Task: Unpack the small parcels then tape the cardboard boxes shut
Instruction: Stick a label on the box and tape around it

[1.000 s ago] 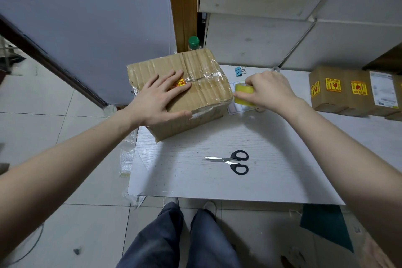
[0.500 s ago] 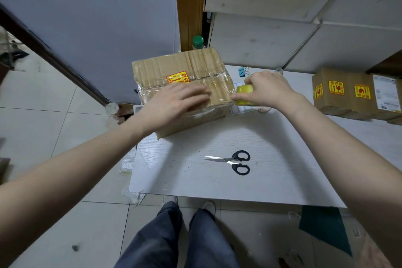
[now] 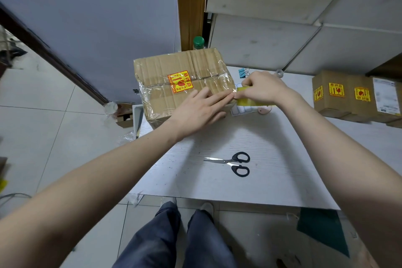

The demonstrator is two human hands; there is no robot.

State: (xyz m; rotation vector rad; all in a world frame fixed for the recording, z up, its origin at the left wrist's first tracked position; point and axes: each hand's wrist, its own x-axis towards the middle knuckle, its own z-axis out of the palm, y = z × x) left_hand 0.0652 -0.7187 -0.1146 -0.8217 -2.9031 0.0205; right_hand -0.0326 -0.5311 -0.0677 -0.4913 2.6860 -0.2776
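left hand (image 3: 201, 109) lies flat with straight fingers, pressing the near right part of the cardboard box (image 3: 182, 81) top. just right of its fingertips, right hand (image 3: 262, 88) grips the yellow tape roll (image 3: 247, 95) at the box's right edge. scissors (image 3: 233, 162) lie nearer the person, below both hands, on the white table (image 3: 282, 159).
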